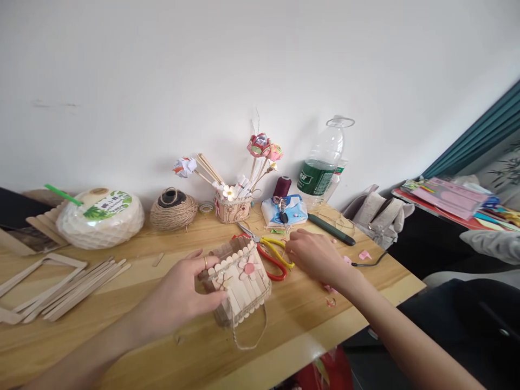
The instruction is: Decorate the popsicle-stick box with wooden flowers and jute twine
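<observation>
My left hand [179, 292] grips a small box of craft sticks [239, 281] by its upper left edge, with the thumb on the front and fingers behind. The box is tilted above the table; pale flowers with a pink centre decorate its front, and a twine loop [254, 346] hangs below. My right hand [311, 254] is closed, its fingers curled down beside the yellow handle of the scissors [280, 249]. Its fingertips are hidden, so what they hold, if anything, does not show. The scissors have red and yellow handles and lie behind the box.
Loose craft sticks [77, 290] lie at left. Along the wall stand a wrapped coconut [101, 219], a twine ball [173, 211], a decorated stick holder [233, 208], purple thread [282, 187], a tissue pack [284, 211] and a large bottle [320, 168]. A dark green tool [331, 228] lies at right.
</observation>
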